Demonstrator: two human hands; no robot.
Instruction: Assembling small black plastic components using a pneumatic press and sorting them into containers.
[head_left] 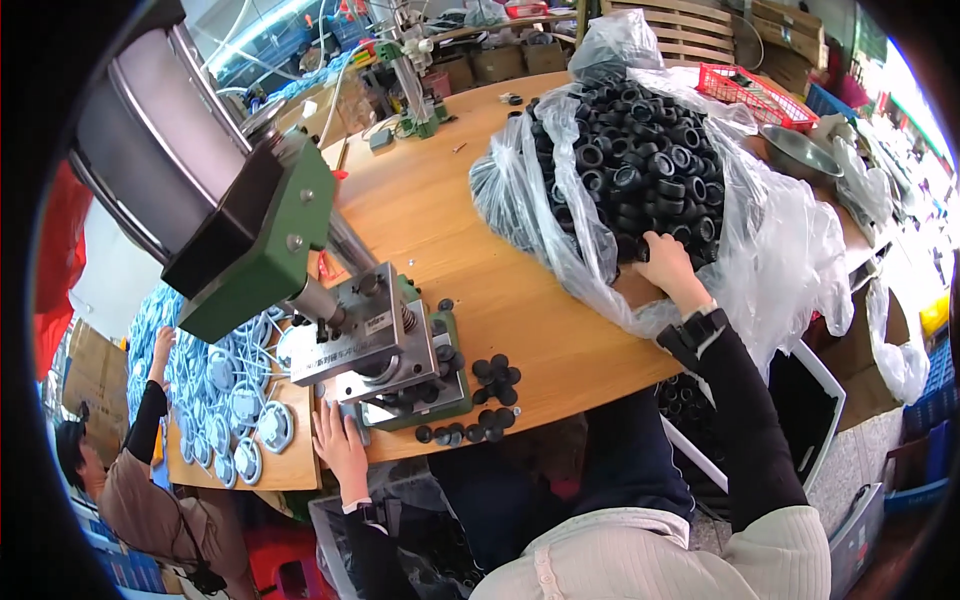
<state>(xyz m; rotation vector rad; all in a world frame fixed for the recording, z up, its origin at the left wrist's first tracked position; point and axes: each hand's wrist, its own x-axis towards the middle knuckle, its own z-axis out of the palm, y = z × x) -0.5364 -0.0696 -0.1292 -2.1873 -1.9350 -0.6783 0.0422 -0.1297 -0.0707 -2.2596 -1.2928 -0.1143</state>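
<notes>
My left hand (342, 452) lies with its fingers stretched and apart at the table edge, touching a small grey metal block beside the base of a green bench press (385, 340). My right hand (668, 268) reaches to the near side of a clear plastic bag (515, 190), where its fingers close on a black ring-shaped part (630, 249). Similar black parts (640, 150) fill the open bag in a heap. Small black round caps (495, 378) lie in groups on the table just right of the press base, some against its metal die.
A co-worker's hand (165, 343) is at a pile of light-blue coiled cords with round heads (240, 405) on the left. A metal bowl (800, 152) and a red basket (757, 97) stand behind the bag. Bins sit below the table edge, one of them white (825, 400).
</notes>
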